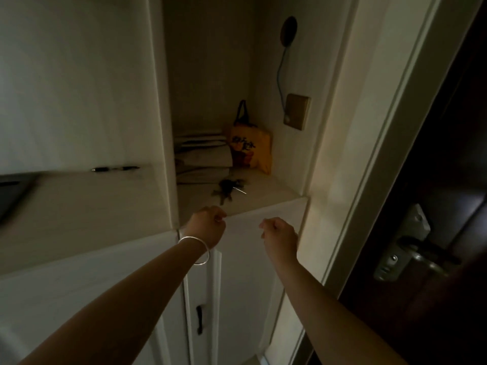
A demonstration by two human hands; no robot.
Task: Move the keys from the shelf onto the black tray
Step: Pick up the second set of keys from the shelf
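Note:
A dark bunch of keys (228,190) lies on the pale shelf (266,197) of a narrow niche, near its front edge. My left hand (207,225), a silver bangle on its wrist, is curled into a loose fist just below the shelf's front edge, a little below and left of the keys. My right hand (280,237) is also curled shut, lower and to the right, in front of the cabinet door. Neither hand holds anything. The black tray (11,192) shows partly at the far left on the lower counter, blurred.
A stack of papers (203,159) and a yellow bag (250,148) sit behind the keys. A pen (116,169) lies on the left counter. A wall plate with a blue cord (296,111) is on the niche's right wall. A dark door with a metal handle (405,248) stands at right.

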